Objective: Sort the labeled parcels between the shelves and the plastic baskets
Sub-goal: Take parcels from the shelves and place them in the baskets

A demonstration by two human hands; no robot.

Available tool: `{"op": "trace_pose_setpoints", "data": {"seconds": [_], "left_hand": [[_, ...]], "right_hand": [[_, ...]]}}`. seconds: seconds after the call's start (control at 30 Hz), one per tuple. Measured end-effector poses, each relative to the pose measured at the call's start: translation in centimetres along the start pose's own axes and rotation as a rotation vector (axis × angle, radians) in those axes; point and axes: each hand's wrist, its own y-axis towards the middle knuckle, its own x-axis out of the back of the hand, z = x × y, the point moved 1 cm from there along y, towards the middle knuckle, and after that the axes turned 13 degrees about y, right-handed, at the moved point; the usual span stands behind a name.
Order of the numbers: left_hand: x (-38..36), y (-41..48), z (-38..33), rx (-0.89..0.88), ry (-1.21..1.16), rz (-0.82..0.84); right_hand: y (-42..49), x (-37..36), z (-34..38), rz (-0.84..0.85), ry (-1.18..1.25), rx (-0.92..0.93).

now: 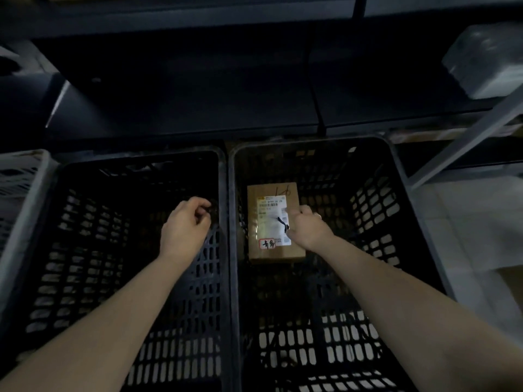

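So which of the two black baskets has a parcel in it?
The right black basket: a labeled cardboard parcel is inside it; the left black basket shows none.

The parcel [271, 190] is matt brown cardboard, and its white paper label [271, 210] has a glossy sheen. The left basket [141, 157] and right basket [311, 141] are dull black lattice plastic. At 3 o'clock is a grey painted metal shelf upright [464, 142]. At 1 o'clock is a bundle [484, 60] in shiny film.

Brown parcel [268, 222], white label up, inside right black basket [376, 205]; left basket [85, 222] alongside.
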Motion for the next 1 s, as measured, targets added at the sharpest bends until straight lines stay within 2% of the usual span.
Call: {"op": "trace_pose_setpoints", "data": {"seconds": [0.23,0.47,0.7,0.83,1.0], "left_hand": [[5.4,-2.1,-0.3,-0.05,0.083,-0.009],[15.1,-3.4,4.3,-0.029,0.205,-0.09],[22.8,-3.3,16.8,0.097,0.282,-0.146],[24.8,-1.6,26.6,0.163,0.232,-0.142],[23.8,1.3,36.5,0.154,0.272,-0.021]], "right_hand": [[-3.9,4.7,6.6,-0.108,-0.31,0.283],[-7.4,6.0,20.7,-0.181,-0.439,0.645],[-8.0,-0.6,35.9,-0.163,-0.484,0.817],[-6.2,-6.2,43.1,-0.117,-0.494,0.819],[-3.1,-12.5,49.3,-0.039,-0.519,0.771]]}}
